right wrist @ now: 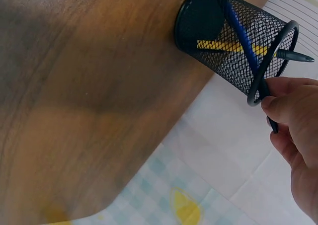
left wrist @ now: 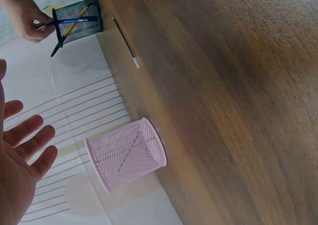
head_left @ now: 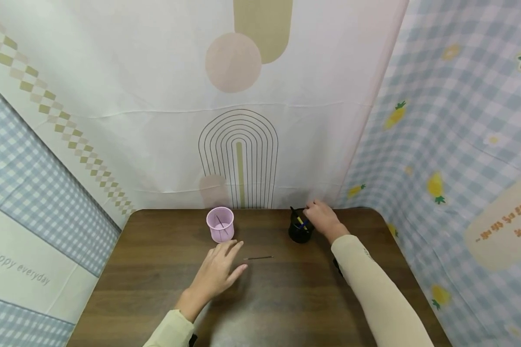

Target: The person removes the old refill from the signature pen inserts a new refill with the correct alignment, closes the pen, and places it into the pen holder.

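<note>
At the black mesh pen holder (head_left: pixel 300 232), my right hand (head_left: pixel 323 219) pinches the dark end of a blue pen (right wrist: pixel 242 38) at the rim. The pen's blue barrel still slants down inside the mesh. A yellow pen (right wrist: pixel 218 45) with a dark tip past the rim stands in the same holder. My left hand (head_left: pixel 217 270) is held over the table with fingers spread, holding nothing, just in front of the pink mesh pen holder (left wrist: pixel 124 155). One thin dark pen refill (left wrist: pixel 130 144) leans inside the pink holder. A second thin refill (head_left: pixel 258 258) lies on the table between the two holders.
Both holders stand near the back edge of the brown wooden table (head_left: pixel 286 303). A white printed cloth (head_left: pixel 165 144) hangs directly behind it. Blue checked cloth (head_left: pixel 417 159) hangs along the right side, and more hangs on the left.
</note>
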